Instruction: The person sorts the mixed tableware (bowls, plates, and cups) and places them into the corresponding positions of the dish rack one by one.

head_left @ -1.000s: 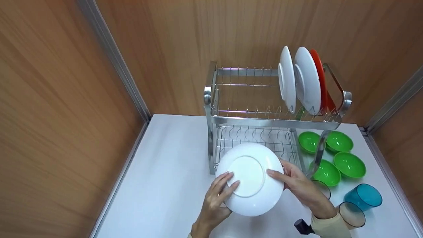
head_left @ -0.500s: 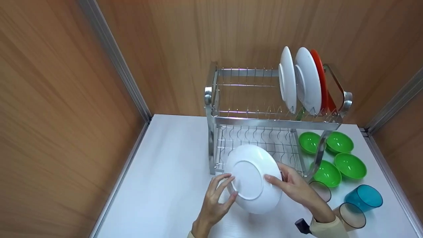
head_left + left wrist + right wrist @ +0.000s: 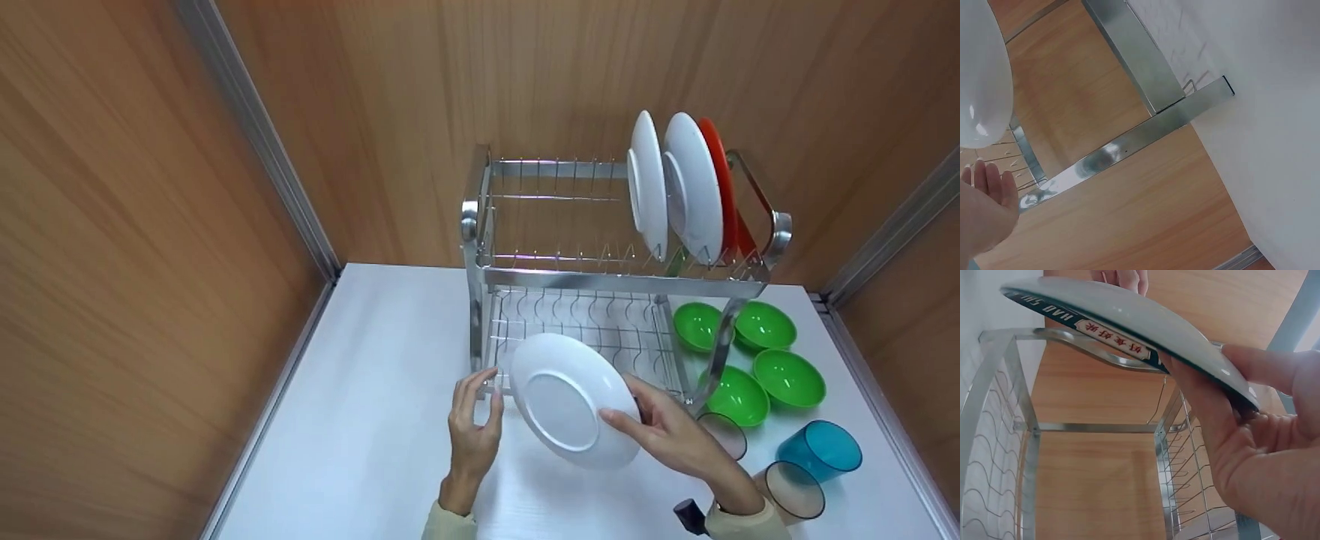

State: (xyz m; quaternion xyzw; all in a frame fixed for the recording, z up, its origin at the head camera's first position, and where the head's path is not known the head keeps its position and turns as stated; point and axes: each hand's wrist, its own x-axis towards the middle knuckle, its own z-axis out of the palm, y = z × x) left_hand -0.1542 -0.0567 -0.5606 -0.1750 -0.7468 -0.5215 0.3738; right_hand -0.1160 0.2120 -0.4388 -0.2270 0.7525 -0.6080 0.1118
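A white plate (image 3: 574, 394) hangs tilted in front of the metal dish rack, its underside with a raised foot ring toward the head camera. My right hand (image 3: 671, 431) grips the plate's right edge, thumb on the underside and fingers behind. In the right wrist view the plate (image 3: 1129, 315) shows a dark patterned rim with lettering on its front face. Left of the plate, apart from it, my left hand (image 3: 474, 431) has its fingers loosely bent around nothing. The left wrist view shows this hand (image 3: 988, 208) near the plate (image 3: 982, 79).
The two-tier dish rack (image 3: 592, 279) holds two white plates (image 3: 694, 187) and a red plate (image 3: 721, 191) upright on top at right. Several green bowls (image 3: 789, 377), a blue cup (image 3: 819, 450) and clear brownish cups (image 3: 791, 491) stand at the right. Wooden panels (image 3: 390, 135) enclose the table.
My left hand has let go of the plate and moved left. The plate, held by my right hand, has turned and tilted, now showing narrower in the head view.
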